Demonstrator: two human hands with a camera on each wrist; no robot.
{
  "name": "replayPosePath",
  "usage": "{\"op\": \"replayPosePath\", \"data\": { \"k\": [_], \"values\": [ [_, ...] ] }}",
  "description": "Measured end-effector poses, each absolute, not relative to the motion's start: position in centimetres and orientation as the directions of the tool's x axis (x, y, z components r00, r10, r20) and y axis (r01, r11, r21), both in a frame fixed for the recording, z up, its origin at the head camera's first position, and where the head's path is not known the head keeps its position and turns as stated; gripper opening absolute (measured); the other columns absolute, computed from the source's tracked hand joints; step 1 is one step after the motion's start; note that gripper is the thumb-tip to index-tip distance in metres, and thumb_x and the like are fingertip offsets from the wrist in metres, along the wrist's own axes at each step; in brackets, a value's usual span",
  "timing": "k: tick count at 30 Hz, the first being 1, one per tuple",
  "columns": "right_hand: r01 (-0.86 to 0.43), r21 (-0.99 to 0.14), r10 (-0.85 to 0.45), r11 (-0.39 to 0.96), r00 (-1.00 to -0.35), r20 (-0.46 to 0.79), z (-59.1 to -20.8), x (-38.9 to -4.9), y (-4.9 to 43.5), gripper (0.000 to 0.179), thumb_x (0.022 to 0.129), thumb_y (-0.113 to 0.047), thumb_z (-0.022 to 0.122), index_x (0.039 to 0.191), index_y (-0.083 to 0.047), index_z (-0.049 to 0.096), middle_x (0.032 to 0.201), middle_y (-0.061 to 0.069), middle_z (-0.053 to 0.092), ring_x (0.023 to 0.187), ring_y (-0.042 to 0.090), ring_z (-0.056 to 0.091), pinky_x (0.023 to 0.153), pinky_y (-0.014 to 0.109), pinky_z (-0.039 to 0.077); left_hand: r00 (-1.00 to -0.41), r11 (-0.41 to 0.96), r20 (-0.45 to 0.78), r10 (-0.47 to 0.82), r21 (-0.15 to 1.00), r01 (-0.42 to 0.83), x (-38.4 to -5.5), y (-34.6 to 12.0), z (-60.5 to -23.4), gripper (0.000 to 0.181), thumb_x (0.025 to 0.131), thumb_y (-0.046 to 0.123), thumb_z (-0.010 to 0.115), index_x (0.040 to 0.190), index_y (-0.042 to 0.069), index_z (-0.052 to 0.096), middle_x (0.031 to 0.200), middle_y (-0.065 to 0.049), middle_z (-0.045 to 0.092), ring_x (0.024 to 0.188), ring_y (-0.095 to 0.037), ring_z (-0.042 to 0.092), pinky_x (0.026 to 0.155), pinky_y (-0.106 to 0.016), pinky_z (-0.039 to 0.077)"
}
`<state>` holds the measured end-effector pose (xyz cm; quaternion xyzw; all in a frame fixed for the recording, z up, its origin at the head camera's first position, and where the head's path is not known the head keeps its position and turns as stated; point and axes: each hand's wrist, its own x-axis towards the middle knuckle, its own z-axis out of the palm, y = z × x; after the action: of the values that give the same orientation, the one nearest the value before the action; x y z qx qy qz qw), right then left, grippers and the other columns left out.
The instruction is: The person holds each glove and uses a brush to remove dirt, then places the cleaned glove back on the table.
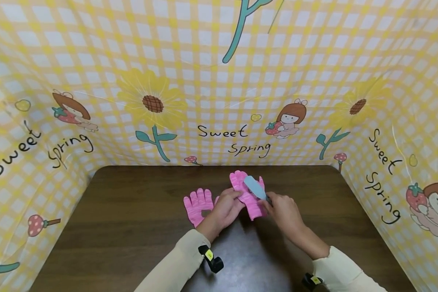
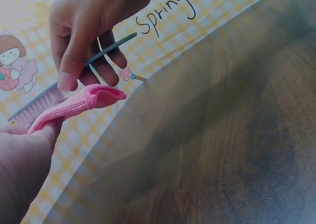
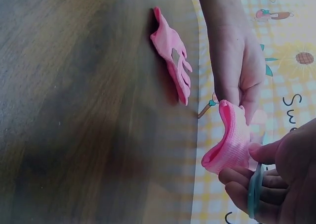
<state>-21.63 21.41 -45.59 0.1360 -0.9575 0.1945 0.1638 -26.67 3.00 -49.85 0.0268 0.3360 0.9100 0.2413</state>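
holding a pink glove (image 1: 250, 201) above the table (image 1: 131, 243), your left hand (image 1: 226, 209) is curling its fingers on the limp, ribbed knit, probably bracing it against the brush (image 1: 254, 187). your right hand (image 1: 286, 213) is gripping the slim handle (image 2: 118, 43), so the stiff-looking bristles (image 2: 37, 109) are facing the fabric. a matching second glove (image 1: 198, 207), bearing a dark patch (image 1: 206, 213), is lying flat on the table, left of your hands.
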Motion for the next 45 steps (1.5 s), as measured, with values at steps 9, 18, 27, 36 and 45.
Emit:
{"op": "replayPosePath", "data": {
  "k": [9, 18, 27, 36, 45],
  "values": [
    [-0.319, -0.349, -0.181, 0.881, -0.909, 0.375, -45.6, -21.8, 22.0, 0.018, 0.087, -0.012, 0.08, 0.092, 0.003, 0.07, 0.065, 0.003, 0.06, 0.054, 0.008, 0.044, 0.044, 0.02, 0.037, -0.88, -0.658, -0.11, 0.462, 0.623, -0.423, -26.6, 3.3, -49.9, 0.053, 0.107, -0.002, 0.028, 0.158, -0.007, 0.018, 0.167, -0.021, 0.026, 0.155, -0.033, 0.025, 0.128, -0.051, 0.019],
    [-0.263, -0.35, -0.149, 0.899, -0.935, 0.321, -45.3, -22.2, 22.7, 0.023, 0.083, -0.008, 0.083, 0.097, 0.007, 0.071, 0.076, 0.012, 0.07, 0.059, 0.015, 0.054, 0.05, 0.03, 0.048, -0.882, -0.658, -0.08, 0.464, 0.636, -0.404, -26.5, 3.3, -50.1, 0.053, 0.106, -0.004, 0.026, 0.158, -0.009, 0.017, 0.167, -0.024, 0.023, 0.156, -0.035, 0.021, 0.128, -0.052, 0.018],
    [-0.208, -0.39, -0.145, 0.897, -0.972, 0.185, -44.9, -22.5, 22.9, 0.02, 0.088, -0.008, 0.078, 0.099, 0.006, 0.068, 0.077, 0.011, 0.068, 0.06, 0.014, 0.053, 0.05, 0.025, 0.044, -0.879, -0.661, -0.077, 0.47, 0.63, -0.409, -26.5, 3.2, -50.2, 0.053, 0.106, -0.004, 0.026, 0.158, -0.008, 0.016, 0.167, -0.024, 0.022, 0.156, -0.035, 0.021, 0.128, -0.053, 0.017],
    [-0.17, -0.446, -0.172, 0.879, -0.984, 0.036, -44.6, -22.4, 22.8, 0.022, 0.096, -0.012, 0.07, 0.103, 0.004, 0.057, 0.071, 0.006, 0.051, 0.059, 0.016, 0.047, 0.05, 0.025, 0.04, -0.887, -0.654, -0.065, 0.457, 0.652, -0.385, -26.5, 3.0, -50.3, 0.053, 0.105, -0.004, 0.026, 0.157, -0.011, 0.017, 0.166, -0.025, 0.023, 0.156, -0.035, 0.021, 0.128, -0.052, 0.018],
    [-0.18, -0.456, -0.18, 0.872, -0.983, 0.044, -44.6, -22.3, 22.3, 0.024, 0.099, -0.016, 0.066, 0.108, 0.004, 0.054, 0.074, 0.006, 0.053, 0.06, 0.016, 0.047, 0.05, 0.024, 0.04, -0.889, -0.65, -0.078, 0.452, 0.653, -0.388, -26.6, 2.7, -50.1, 0.053, 0.106, -0.002, 0.027, 0.157, -0.01, 0.017, 0.166, -0.024, 0.025, 0.155, -0.034, 0.024, 0.128, -0.051, 0.02]
  ]
}}
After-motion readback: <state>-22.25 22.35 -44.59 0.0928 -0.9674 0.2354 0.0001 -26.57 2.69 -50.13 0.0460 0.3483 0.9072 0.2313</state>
